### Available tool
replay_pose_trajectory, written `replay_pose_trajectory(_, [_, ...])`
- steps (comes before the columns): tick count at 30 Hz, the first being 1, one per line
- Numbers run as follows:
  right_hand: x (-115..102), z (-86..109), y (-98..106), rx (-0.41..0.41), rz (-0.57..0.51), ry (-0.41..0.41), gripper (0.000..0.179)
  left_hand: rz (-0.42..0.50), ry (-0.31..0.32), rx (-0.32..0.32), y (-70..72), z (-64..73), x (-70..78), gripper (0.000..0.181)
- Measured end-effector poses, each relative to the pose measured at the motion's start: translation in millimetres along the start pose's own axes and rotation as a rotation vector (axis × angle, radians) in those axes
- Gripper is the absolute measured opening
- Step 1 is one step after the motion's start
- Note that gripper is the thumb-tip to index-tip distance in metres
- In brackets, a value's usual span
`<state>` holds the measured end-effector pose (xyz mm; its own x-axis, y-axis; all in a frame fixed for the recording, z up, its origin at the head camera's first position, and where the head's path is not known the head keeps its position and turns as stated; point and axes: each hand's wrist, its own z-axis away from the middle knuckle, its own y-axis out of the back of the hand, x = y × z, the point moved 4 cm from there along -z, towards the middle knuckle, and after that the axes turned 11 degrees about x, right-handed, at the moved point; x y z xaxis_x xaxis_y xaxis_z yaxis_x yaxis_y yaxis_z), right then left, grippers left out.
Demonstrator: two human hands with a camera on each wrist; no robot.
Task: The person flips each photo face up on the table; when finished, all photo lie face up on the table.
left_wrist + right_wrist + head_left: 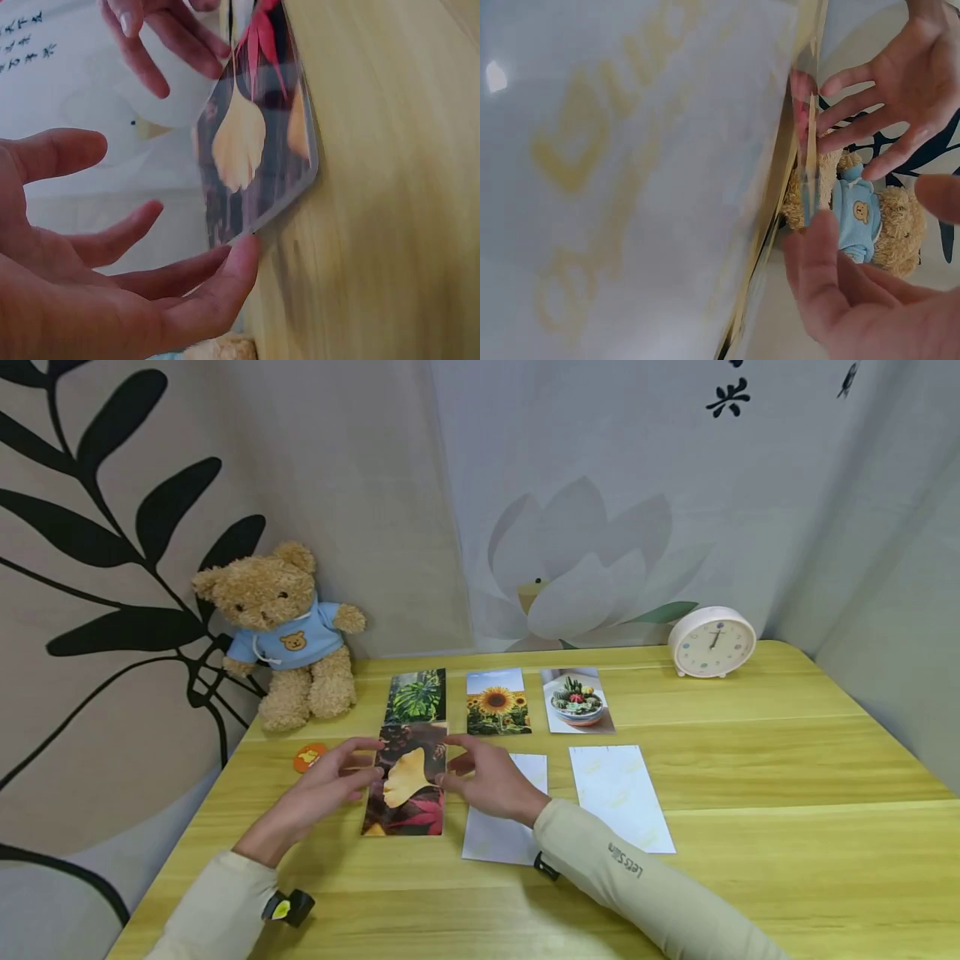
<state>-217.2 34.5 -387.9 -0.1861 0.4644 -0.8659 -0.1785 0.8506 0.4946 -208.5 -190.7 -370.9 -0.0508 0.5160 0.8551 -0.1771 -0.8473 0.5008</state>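
Both hands are at the side edges of a photo card with a yellow ginkgo leaf (406,777). My left hand (327,787) pinches its left edge; in the left wrist view the thumb and a finger meet at the corner of the ginkgo card (240,142). On the other side my right hand (495,779) pinches the right edge between thumb and fingers. The card's top edge overlaps the bottom of a green leaf photo card (417,697). Partly under the right hand and forearm lies a white card (498,842), with another white card (621,793) to its right.
A sunflower card (498,703) and a succulent-bowl card (577,701) lie in the back row. A teddy bear (292,639) sits at the back left, near an orange round sticker (308,757). A white clock (712,642) stands at the back right of the wooden table (780,860).
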Motion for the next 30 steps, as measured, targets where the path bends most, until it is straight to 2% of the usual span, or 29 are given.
replay_pose_trajectory(6, [2, -0.7, -7, -0.083, -0.026, -0.062, 0.062, -0.043, 0.001, -0.015, 1.9, -5.0, -7.3, 0.048])
replay_pose_trajectory(11, [2, -1.7, -10, -0.128, -0.042, -0.082, 0.063, -0.091, 0.012, -0.009, 2.6, -6.3, -11.1, 0.047])
replay_pose_trajectory(20, [2, -3.6, -12, -0.165, -0.070, -0.120, 0.066, -0.215, -0.046, 0.013, 0.6, -5.2, -5.2, 0.041])
replay_pose_trajectory(26, [1, -0.1, -9, -0.190, -0.066, -0.126, 0.069, -0.243, -0.044, 0.046, -1.6, -5.2, -3.2, 0.042])
replay_pose_trajectory(30, [2, 4.4, 2, -0.202, -0.018, -0.106, 0.069, -0.255, -0.094, 0.072, -9.2, -1.9, 5.1, 0.041])
